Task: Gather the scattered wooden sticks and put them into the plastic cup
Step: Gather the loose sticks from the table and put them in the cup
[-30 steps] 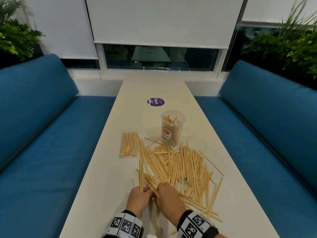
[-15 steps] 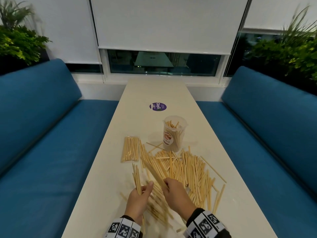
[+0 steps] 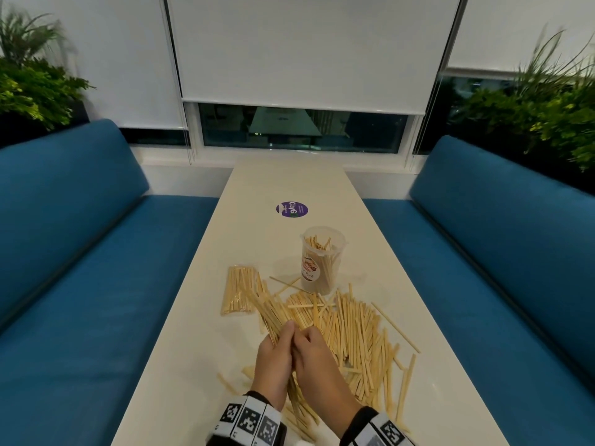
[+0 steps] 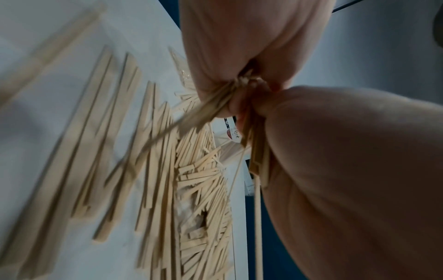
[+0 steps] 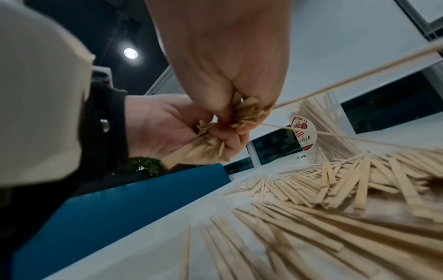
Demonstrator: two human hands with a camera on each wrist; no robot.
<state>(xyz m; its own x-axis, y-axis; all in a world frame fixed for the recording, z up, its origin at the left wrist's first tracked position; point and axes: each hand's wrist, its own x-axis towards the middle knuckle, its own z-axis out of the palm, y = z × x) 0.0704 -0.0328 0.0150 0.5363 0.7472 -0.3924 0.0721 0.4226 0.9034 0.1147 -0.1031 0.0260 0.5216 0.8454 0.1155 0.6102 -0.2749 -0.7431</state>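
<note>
A clear plastic cup with a red label stands upright on the white table and holds several wooden sticks. Loose flat sticks lie in a spread pile in front of it. My left hand and right hand are pressed together above the pile's near left edge. Both grip one bundle of sticks that fans up and to the left. In the right wrist view stick ends poke out of the left palm, and more stick ends show between my right fingers. The cup's label shows beyond.
A wrapped packet of sticks lies left of the pile. A round purple sticker sits on the table behind the cup. Blue benches run along both long sides. A few stray sticks lie near the right edge.
Both hands have risen off the table with sticks from the pile's near edge. They have come together, merging the sticks into one bundle.
</note>
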